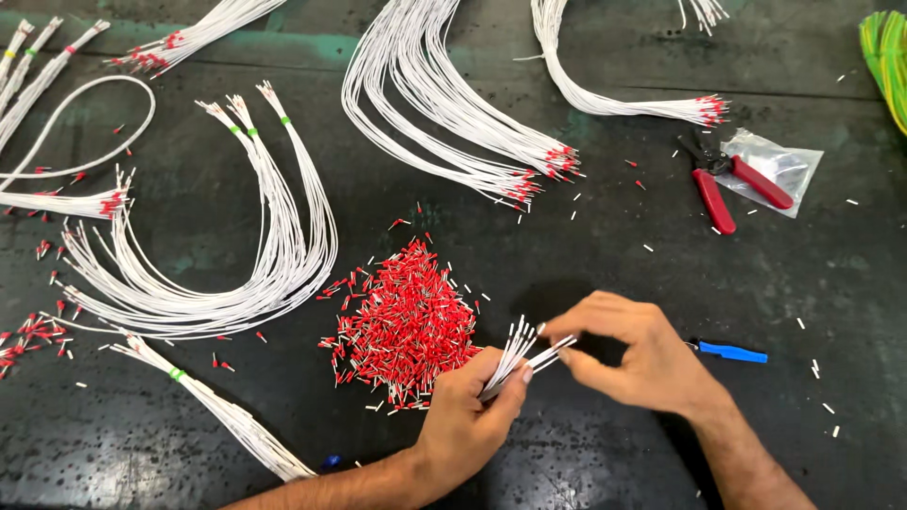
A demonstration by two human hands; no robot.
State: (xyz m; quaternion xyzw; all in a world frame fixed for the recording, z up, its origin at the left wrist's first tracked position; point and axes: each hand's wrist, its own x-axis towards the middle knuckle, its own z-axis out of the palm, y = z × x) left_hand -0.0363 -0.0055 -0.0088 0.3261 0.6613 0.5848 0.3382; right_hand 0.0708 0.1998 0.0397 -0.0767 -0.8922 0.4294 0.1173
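A dark tabletop [189,444] carries a heap of red ferrules [406,326] at its middle, with looped white wire bundles [274,255] to the left and more [444,104] above. Red-handled pliers [723,179] lie partly on a clear plastic bag [779,165] at upper right, a small blue tool [732,352] sits below them, and yellow-green wires [886,57] show at the corner.

Dark worktable [189,444] — white wire bundles [283,264], red ferrule heap [406,321], red-handled pliers [723,179], plastic bag [779,165], blue tool [732,352].
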